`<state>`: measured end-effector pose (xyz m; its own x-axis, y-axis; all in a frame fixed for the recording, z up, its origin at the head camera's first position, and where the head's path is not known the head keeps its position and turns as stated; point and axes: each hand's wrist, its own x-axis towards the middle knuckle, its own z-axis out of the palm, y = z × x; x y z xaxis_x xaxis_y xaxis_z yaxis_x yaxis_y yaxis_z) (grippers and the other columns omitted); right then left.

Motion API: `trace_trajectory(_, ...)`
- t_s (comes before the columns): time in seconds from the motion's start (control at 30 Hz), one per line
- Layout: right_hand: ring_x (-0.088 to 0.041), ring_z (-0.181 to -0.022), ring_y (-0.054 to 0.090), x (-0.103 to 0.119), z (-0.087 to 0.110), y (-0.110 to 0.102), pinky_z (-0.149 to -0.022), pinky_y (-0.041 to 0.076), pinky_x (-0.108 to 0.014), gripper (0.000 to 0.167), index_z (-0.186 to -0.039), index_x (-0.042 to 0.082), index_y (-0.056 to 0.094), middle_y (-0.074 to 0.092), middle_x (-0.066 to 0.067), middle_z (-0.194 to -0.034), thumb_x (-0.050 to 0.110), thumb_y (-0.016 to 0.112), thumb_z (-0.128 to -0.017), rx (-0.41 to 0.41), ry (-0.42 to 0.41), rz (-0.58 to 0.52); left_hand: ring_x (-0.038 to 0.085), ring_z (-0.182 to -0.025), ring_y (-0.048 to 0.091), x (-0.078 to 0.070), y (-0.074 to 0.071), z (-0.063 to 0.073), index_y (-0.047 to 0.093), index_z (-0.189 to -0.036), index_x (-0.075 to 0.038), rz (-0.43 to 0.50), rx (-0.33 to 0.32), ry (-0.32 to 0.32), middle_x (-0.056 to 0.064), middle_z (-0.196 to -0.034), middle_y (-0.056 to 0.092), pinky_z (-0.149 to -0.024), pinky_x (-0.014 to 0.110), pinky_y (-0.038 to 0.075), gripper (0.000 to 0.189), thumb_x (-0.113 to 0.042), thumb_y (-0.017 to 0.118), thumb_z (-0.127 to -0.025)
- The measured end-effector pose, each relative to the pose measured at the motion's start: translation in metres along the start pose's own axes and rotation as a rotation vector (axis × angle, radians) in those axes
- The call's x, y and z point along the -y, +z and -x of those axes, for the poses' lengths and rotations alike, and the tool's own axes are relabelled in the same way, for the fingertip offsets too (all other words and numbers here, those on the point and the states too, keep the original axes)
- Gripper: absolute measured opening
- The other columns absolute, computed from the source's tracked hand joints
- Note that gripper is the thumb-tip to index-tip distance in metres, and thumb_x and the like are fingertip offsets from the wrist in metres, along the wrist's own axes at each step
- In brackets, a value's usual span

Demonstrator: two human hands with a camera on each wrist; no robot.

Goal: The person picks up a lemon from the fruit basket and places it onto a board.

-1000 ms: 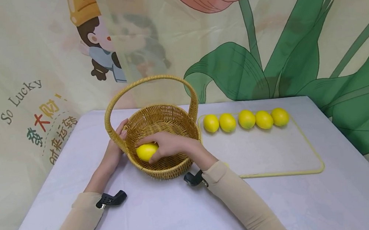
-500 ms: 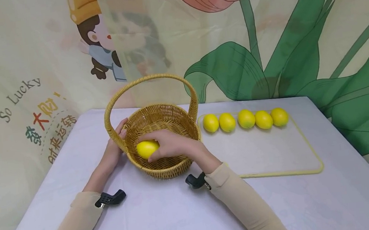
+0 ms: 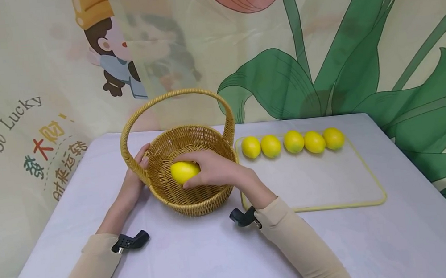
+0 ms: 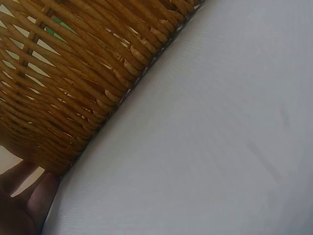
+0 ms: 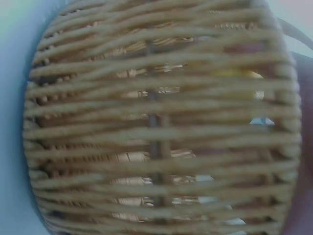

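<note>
In the head view a wicker basket [image 3: 197, 206] with a tall arched handle stands on the table. My right hand [image 3: 215, 169] reaches inside its rim and grips a yellow lemon [image 3: 184, 172] between thumb and fingers. Against the outer left side of the basket lies my left hand [image 3: 133, 176], its fingers extended along the wall beside the handle's foot. The left wrist view shows fingers [image 4: 41, 200] touching the woven wall [image 4: 88, 73] low down. Woven strands [image 5: 156, 112] fill the right wrist view, blurred, with some yellow showing through them.
To the basket's right lies a pale board [image 3: 315, 179] with a yellow edge. Several lemons [image 3: 293, 141] stand in a row along its far side. A printed curtain [image 3: 278, 39] hangs behind the white-covered table [image 3: 195, 267].
My right hand has lifted the lemon slightly and carried it rightward, toward the basket's middle. The left hand stays against the basket. The head view has shifted a little.
</note>
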<state>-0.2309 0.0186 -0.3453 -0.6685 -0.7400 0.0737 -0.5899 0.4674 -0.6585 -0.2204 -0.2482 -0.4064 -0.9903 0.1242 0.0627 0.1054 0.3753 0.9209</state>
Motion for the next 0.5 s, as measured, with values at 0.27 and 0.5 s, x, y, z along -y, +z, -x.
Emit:
trace_trajectory(0.27, -0.011, -0.111, 0.057, -0.001, 0.011, -0.011, -0.094, 0.049, -0.031, 0.064, -0.142, 0.026, 0.054, 0.060, 0.009, -0.136, 0.034, 0.079, -0.084, -0.039, 0.037, -0.017, 0.020, -0.136, 0.041, 0.018, -0.002, -0.007, 0.014, -0.159, -0.039, 0.012, -0.011, 0.028, 0.002, -0.163, 0.032, -0.104, 0.030, 0.035, 0.054, -0.047, 0.028, -0.107)
trace_trajectory(0.5, -0.012, -0.112, 0.057, -0.010, 0.020, -0.012, -0.095, 0.048, -0.032, 0.064, -0.143, 0.025, 0.053, 0.060, 0.007, -0.138, 0.032, 0.078, -0.085, -0.040, 0.065, -0.001, 0.016, -0.128, 0.042, 0.015, -0.001, -0.005, 0.014, -0.159, -0.039, -0.008, -0.015, 0.032, 0.004, -0.162, 0.034, -0.102, 0.031, 0.033, 0.055, -0.047, 0.029, -0.106)
